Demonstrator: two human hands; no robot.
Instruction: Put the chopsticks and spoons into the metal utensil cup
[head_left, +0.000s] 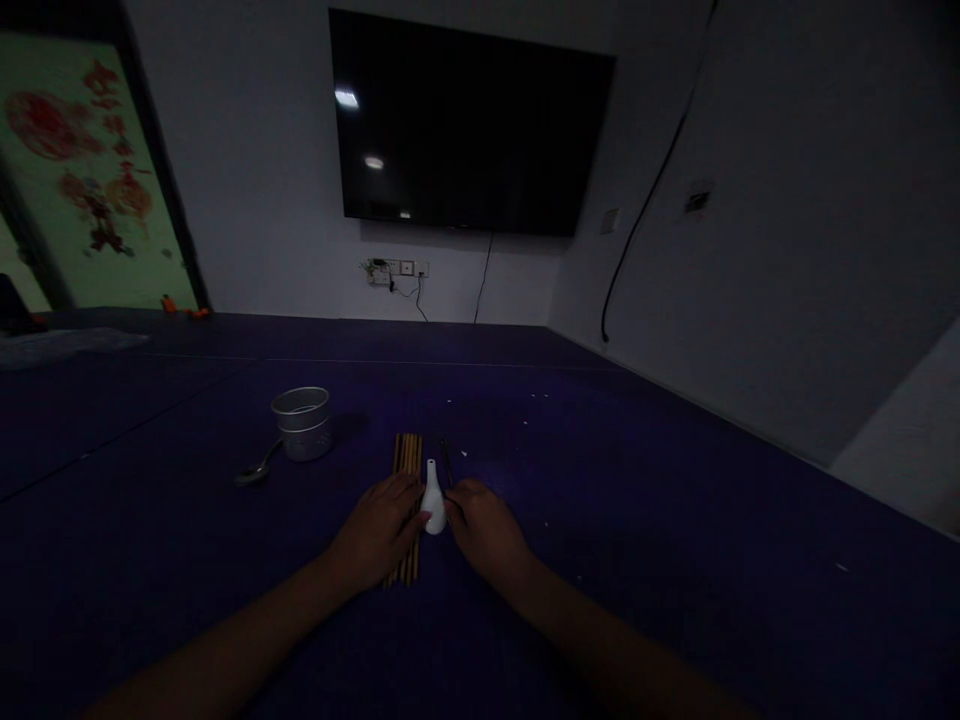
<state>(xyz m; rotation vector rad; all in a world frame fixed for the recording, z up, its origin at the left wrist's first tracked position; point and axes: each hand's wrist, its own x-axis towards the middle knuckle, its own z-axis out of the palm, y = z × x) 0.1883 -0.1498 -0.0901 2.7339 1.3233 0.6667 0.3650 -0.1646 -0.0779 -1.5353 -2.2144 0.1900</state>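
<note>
My left hand (382, 528) lies across a row of wooden chopsticks (409, 455), with its fingers over them and its thumb apart. That thumb touches the side of a white soup spoon (433, 505), whose handle points away from me. On the spoon's other side, my right hand (484, 530) has its fingers curled and closed at the near end of a thin dark utensil (445, 460). The utensil's lower end is hidden by the fingers, so its kind does not show. All these things lie side by side on the dark blue surface.
A metal cup (304, 425) stands to the left, with a metal spoon (255, 472) lying beside it. Small white scraps (464, 454) are scattered on the blue surface (675, 560). Clear plastic (67, 345) lies far left. A television (472, 130) hangs on the wall.
</note>
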